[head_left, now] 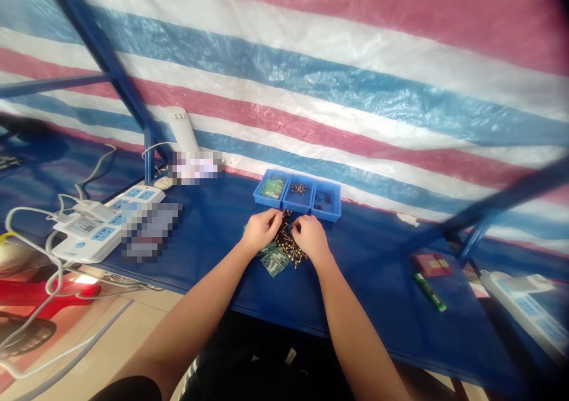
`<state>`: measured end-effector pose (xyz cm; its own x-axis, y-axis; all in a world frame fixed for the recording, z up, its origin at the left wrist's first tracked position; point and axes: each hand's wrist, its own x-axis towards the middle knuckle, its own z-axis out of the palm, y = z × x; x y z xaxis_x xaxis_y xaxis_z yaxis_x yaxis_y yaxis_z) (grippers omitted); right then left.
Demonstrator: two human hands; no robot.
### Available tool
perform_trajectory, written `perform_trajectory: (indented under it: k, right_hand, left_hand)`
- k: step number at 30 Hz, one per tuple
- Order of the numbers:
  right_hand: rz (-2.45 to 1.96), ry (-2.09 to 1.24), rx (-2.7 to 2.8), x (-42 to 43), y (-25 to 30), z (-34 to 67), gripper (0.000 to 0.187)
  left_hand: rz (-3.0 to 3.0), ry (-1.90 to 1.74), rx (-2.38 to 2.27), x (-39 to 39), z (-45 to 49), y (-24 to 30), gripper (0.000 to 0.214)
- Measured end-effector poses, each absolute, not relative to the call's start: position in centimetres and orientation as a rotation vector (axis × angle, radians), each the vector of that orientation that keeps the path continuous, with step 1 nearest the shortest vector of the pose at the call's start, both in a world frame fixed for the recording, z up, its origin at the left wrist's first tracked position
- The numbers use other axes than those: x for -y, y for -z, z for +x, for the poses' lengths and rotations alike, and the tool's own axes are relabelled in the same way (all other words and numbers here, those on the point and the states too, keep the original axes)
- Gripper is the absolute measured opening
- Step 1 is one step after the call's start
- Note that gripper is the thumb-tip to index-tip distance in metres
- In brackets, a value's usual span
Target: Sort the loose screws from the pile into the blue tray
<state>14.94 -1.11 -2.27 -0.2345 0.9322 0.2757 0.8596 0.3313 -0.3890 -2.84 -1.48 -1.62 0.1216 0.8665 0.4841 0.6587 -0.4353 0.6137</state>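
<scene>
A pile of small brass-coloured and dark metal pieces, perhaps screws (pixel 290 248), lies on the blue table (pixel 200 235). My left hand (pixel 261 233) is at the pile's left edge, thumb and fingers pinched together. On the right side, my right hand (pixel 313 236) has its fingers curled in over the pieces. Whatever either hand holds is too small to make out. Small clear bags of silvery pieces (pixel 274 261) lie at the pile's near left. Just beyond the hands stand three joined blue bins: the left bin (pixel 262 199) with greenish bags, the middle bin (pixel 297 204) with brass-coloured pieces, the right bin (pixel 328 213) with dark ones.
At the left are a white power strip (pixel 113 226) with cables and a blurred-out flat object (pixel 153 232). A white cylinder (pixel 183 131) stands behind. On the right lie a red box (pixel 432 265) and a green packet (pixel 429 292). Striped sheeting (pixel 311 116) hangs behind the table.
</scene>
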Motion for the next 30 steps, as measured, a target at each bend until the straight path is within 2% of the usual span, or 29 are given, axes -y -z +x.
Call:
perform_trajectory:
  k: [5,11,14,22,30]
  right_hand:
    - [-1.486,-0.373,1.940,0.9,2.1,15.0,0.014]
    - [-1.055,-1.208,1.302,0.6,1.4,14.4,0.018]
    - [-0.890,-1.420,1.131,0.7,1.2,14.2,0.018]
    - [-0.895,-1.494,1.092,0.7,1.1,14.1,0.020]
    - [-0.969,-1.161,1.346,0.9,1.0,14.3,0.026]
  left_hand:
    - [2.160,-1.218,-1.499,1.4,-2.9,1.6,0.032]
    - [2.141,-1.149,-1.378,1.3,-2.9,1.5,0.032]
    - [2.111,-1.161,-1.308,1.3,-2.8,1.6,0.030]
    - [2.040,-1.212,-1.306,1.3,-3.0,2.1,0.025]
    - [2.117,-1.109,-1.387,1.4,-2.9,1.7,0.024]
